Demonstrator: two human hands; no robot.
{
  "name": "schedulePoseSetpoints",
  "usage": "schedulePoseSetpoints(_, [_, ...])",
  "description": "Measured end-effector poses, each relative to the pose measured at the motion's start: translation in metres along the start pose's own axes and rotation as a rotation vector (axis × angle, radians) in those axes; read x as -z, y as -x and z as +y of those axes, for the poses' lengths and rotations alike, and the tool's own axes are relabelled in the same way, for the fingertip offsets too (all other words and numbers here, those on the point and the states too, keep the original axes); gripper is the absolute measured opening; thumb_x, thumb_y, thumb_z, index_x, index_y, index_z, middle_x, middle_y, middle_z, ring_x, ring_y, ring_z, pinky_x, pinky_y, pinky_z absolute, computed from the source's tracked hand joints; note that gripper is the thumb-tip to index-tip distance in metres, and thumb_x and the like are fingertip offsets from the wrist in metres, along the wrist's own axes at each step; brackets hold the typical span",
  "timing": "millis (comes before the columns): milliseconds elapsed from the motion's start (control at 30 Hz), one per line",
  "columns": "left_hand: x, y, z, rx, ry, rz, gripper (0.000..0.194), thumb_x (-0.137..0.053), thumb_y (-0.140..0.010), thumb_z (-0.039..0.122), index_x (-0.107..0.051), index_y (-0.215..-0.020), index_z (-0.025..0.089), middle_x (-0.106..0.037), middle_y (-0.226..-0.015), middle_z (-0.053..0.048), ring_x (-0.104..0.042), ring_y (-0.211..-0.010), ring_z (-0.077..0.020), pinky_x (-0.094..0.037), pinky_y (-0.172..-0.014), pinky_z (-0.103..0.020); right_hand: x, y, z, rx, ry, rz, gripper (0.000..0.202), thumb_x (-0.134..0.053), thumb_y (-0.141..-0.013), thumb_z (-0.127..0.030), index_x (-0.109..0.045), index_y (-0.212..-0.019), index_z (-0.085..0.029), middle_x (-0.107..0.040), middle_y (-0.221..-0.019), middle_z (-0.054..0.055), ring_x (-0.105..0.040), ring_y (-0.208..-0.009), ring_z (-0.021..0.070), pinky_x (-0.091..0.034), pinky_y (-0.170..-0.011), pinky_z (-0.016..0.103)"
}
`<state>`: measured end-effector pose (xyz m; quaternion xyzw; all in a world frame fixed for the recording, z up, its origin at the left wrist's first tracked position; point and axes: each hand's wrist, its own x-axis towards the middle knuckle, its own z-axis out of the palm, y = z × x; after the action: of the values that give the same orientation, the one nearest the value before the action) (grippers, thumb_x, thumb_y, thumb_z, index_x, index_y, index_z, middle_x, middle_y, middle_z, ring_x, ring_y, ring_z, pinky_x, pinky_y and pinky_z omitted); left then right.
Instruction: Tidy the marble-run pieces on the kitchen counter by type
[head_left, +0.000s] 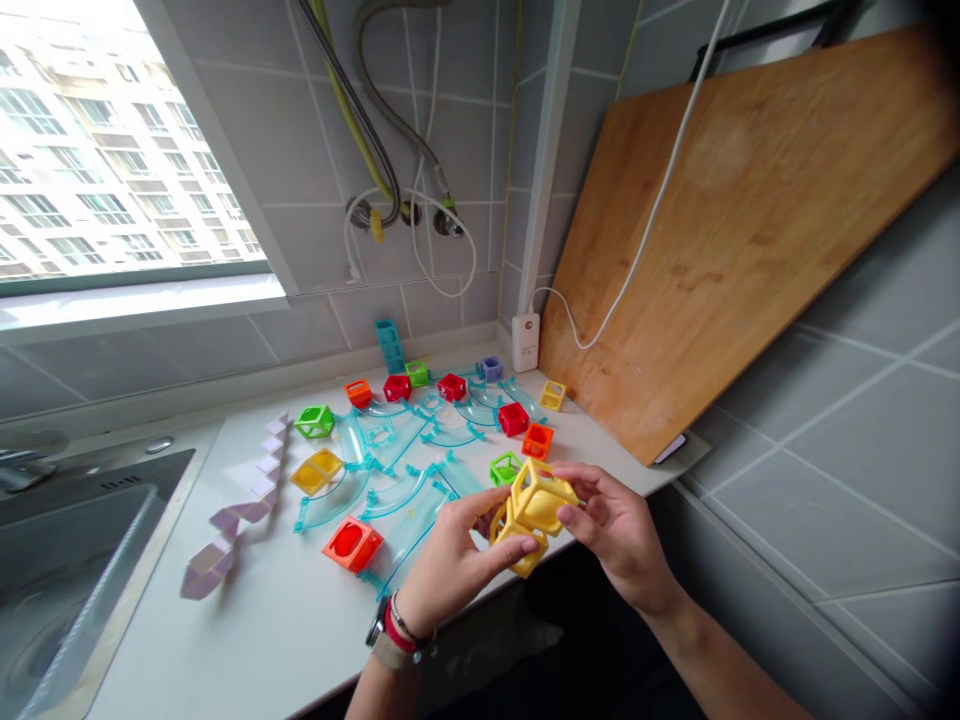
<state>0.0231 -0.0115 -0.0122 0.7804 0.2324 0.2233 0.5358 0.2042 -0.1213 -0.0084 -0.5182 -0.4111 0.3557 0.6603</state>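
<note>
Two yellow open-frame toy blocks are held together at the counter's front edge, one against the other. My left hand (469,545) is closed round the lower yellow block (527,560), thumb across its front. In my right hand (611,530) is the upper yellow block (540,497), pinched at its right side between thumb and fingers. Whether the two are joined I cannot tell. Just behind them sits a green block (506,467), partly hidden. An orange-red block (352,543) lies left of my left hand, near clear blue track pieces (409,535).
Several more coloured blocks and blue tracks spread over the white counter (172,660). A pale folded strip (225,520) lies near the sink (90,580) on the left. A wooden board (720,220) leans at right, beside a white box (525,342) with a cable.
</note>
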Motion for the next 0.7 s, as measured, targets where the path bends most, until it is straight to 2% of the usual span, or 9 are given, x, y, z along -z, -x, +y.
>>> schedulePoseSetpoints(267, [-0.0011, -0.0013, -0.0019, 0.009, -0.022, 0.009, 0.054, -0.075, -0.085, 0.049, -0.07, -0.13, 0.019, -0.071, -0.088, -0.002, -0.057, -0.076, -0.0158, -0.048, -0.073, -0.025, 0.0066, 0.0009, 0.005, -0.016, 0.095, -0.004, 0.037, -0.08, -0.085, -0.038, -0.07, -0.118, -0.026, -0.071, -0.125, 0.01, -0.067, -0.114, 0.0293, -0.058, -0.092, 0.04])
schedulePoseSetpoints(700, [-0.0038, -0.0031, -0.002, 0.005, 0.007, -0.036, 0.051, -0.072, -0.087, 0.05, -0.07, -0.126, 0.017, -0.07, -0.085, -0.001, -0.057, -0.075, -0.0157, -0.045, -0.07, -0.025, 0.0065, 0.0032, 0.0098, -0.012, 0.091, -0.008, 0.036, -0.08, -0.084, -0.039, -0.071, -0.116, -0.026, -0.068, -0.129, 0.01, -0.065, -0.115, 0.0293, -0.059, -0.088, 0.036])
